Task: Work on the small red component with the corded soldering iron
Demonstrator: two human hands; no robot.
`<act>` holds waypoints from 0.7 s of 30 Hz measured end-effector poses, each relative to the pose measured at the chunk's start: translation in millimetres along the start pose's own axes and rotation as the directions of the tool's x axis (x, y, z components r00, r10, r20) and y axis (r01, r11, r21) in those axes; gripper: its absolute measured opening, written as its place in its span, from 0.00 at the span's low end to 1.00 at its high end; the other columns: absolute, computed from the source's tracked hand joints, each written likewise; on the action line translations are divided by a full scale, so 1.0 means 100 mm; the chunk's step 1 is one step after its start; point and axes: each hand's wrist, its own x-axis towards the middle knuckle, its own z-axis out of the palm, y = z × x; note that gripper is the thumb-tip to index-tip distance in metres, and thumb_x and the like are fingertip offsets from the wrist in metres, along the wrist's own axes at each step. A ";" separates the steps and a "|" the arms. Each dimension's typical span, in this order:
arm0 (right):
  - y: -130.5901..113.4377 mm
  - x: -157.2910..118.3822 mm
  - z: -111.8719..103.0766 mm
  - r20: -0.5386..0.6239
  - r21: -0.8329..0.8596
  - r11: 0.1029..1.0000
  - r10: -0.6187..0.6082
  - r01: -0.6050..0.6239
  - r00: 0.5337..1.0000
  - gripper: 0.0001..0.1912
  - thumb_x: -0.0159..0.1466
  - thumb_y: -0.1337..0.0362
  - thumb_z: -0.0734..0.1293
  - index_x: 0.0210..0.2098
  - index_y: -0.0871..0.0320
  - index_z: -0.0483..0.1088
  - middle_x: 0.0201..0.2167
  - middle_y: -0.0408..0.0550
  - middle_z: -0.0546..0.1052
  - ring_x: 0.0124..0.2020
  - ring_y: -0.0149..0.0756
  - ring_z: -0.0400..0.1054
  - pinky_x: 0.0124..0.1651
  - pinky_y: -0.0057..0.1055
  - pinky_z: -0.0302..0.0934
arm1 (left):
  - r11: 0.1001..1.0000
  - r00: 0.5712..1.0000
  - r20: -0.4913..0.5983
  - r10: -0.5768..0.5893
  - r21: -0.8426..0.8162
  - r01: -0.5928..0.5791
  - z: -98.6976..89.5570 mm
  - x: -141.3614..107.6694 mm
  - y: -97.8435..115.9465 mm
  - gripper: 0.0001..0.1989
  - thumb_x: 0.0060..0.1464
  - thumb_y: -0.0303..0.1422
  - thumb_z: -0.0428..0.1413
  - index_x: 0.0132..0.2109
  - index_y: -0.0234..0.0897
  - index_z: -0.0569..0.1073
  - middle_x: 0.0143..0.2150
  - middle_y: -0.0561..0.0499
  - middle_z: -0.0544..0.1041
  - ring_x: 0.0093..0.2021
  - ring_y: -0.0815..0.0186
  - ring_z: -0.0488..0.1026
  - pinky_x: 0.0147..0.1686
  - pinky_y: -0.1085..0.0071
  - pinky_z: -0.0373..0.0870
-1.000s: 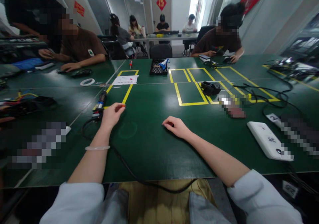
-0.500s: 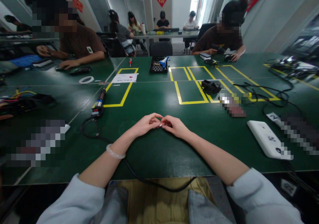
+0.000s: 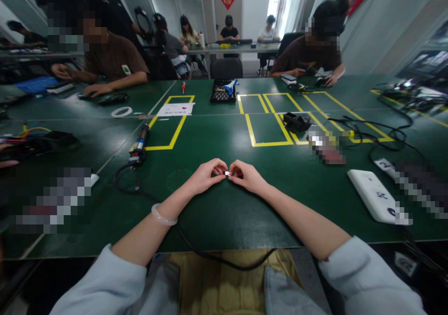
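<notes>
Just below the centre of the frame, a small shiny piece [image 3: 227, 173] sits between the fingers of the left hand [image 3: 209, 176] and the right hand [image 3: 247, 176], over the green table [image 3: 224, 217]. Both sets of fingers are drawn into narrow pinches that appear to hold it from either side; its details are too small to make out. A loosened pinch or uneven pull could make it slip and drop. At left, a cylindrical tool [image 3: 141, 142] has a black cable [image 3: 245, 269] beside it, passing the left forearm, which might snag it. A black tray [image 3: 223, 95] and black bracket-like part [image 3: 296, 122] lie farther up, obstructing neither hand.
</notes>
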 end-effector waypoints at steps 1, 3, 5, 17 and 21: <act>0.00 0.00 0.00 -0.003 0.007 1.000 -0.005 0.005 1.000 0.08 0.59 0.67 0.68 0.39 0.58 0.66 0.31 0.41 0.71 0.29 0.29 0.65 0.35 0.27 0.59 | 1.000 1.000 -0.003 0.002 0.015 -0.002 0.00 0.00 0.00 0.10 0.56 0.33 0.57 0.44 0.36 0.70 0.41 0.48 0.74 0.40 0.66 0.73 0.42 0.68 0.70; 0.00 0.00 0.00 -0.009 0.025 0.999 -0.023 0.023 1.000 0.10 0.59 0.68 0.67 0.41 0.58 0.66 0.34 0.43 0.72 0.30 0.29 0.65 0.36 0.27 0.61 | 1.000 1.000 -0.002 -0.002 0.030 0.003 0.00 0.00 0.01 0.10 0.56 0.34 0.56 0.45 0.36 0.70 0.41 0.49 0.74 0.40 0.66 0.73 0.42 0.68 0.70; -0.01 0.00 -0.01 -0.012 0.038 0.998 -0.045 0.046 0.999 0.10 0.60 0.67 0.67 0.42 0.58 0.67 0.36 0.44 0.72 0.31 0.29 0.65 0.37 0.27 0.61 | 0.999 1.000 0.003 -0.014 0.030 0.014 -0.01 0.00 0.02 0.11 0.57 0.36 0.56 0.46 0.37 0.70 0.41 0.49 0.75 0.39 0.66 0.73 0.42 0.68 0.70; 0.08 0.03 0.01 0.043 0.407 0.900 0.152 -0.156 0.987 0.12 0.63 0.57 0.65 0.37 0.61 0.71 0.28 0.45 0.76 0.27 0.29 0.68 0.34 0.27 0.63 | 0.981 1.000 0.007 0.016 0.194 -0.017 0.02 -0.03 0.12 0.11 0.58 0.36 0.54 0.48 0.40 0.69 0.42 0.50 0.77 0.41 0.64 0.74 0.45 0.68 0.69; 0.11 0.04 0.04 0.045 0.495 0.856 0.149 -0.152 0.988 0.14 0.60 0.57 0.68 0.40 0.60 0.68 0.29 0.44 0.75 0.28 0.29 0.68 0.34 0.28 0.64 | 0.968 0.999 -0.011 0.032 0.249 -0.029 0.01 -0.03 0.10 0.08 0.59 0.35 0.51 0.45 0.40 0.70 0.42 0.50 0.76 0.42 0.63 0.74 0.45 0.68 0.69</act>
